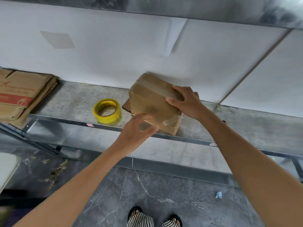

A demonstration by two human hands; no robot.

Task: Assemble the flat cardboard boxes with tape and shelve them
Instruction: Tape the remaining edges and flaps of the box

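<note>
Assembled box (152,102): plain brown cardboard, closed, a strip of tape run along its top seam and a loose tape end seen at the near right corner. It is held tilted, with its lower near edge set on the shelf (73,99) close to the front rim. Its upper right corner is gripped by the right hand (185,102). The left hand (136,128), blurred, is placed at the lower near face with fingers extended; contact cannot be told.

Tape roll (107,110): yellow, laid flat on the shelf, just left of the box.

Flat boxes (21,95): brown, red-printed, stacked at the shelf's left end.
</note>
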